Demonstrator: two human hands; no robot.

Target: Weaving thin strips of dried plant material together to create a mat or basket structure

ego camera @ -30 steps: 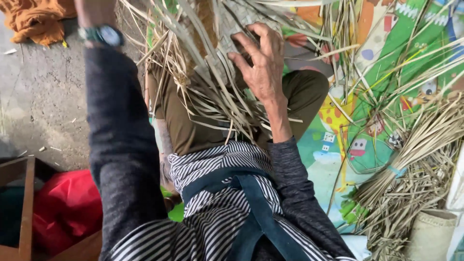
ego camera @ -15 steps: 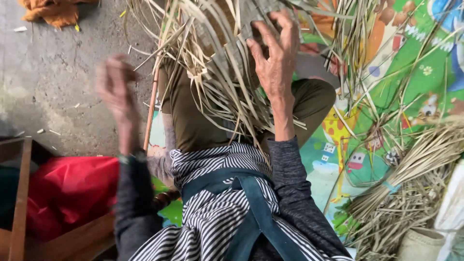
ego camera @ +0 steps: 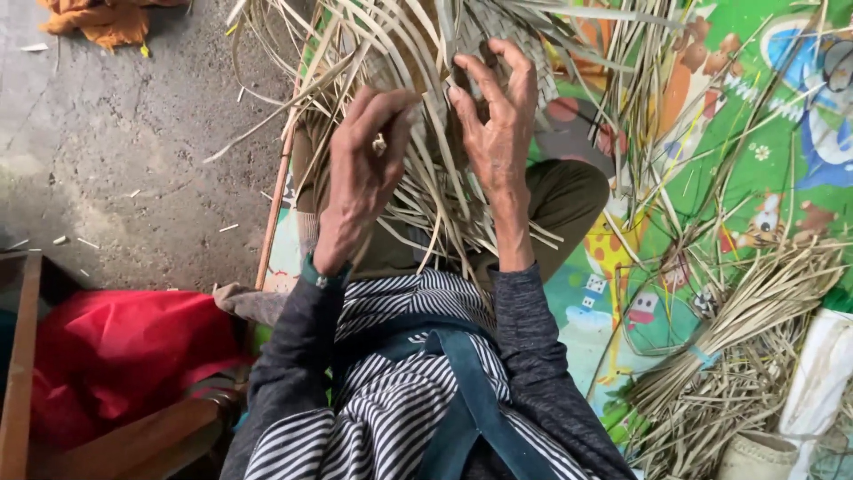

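A half-woven piece of flat, pale dried leaf strips [ego camera: 444,53] rests over my lap, its loose ends fanning out in all directions. My left hand [ego camera: 364,169] pinches a strip between thumb and fingers near the weave's lower edge. My right hand [ego camera: 498,116] curls its fingers into the woven part right beside it, gripping strips there. The two hands are almost touching. My olive trousers and striped top fill the lower middle.
A tied bundle of dried strips [ego camera: 746,320] lies at the right on a colourful cartoon mat [ego camera: 755,151]. Bare concrete floor [ego camera: 115,160] is at left, with an orange cloth [ego camera: 107,22] at the top. A red cloth [ego camera: 115,356] sits in a wooden frame [ego camera: 18,373] at lower left.
My left hand has swung from the far left up to the weave and closed on a strip. My right hand stayed on the weave, fingers curling in.
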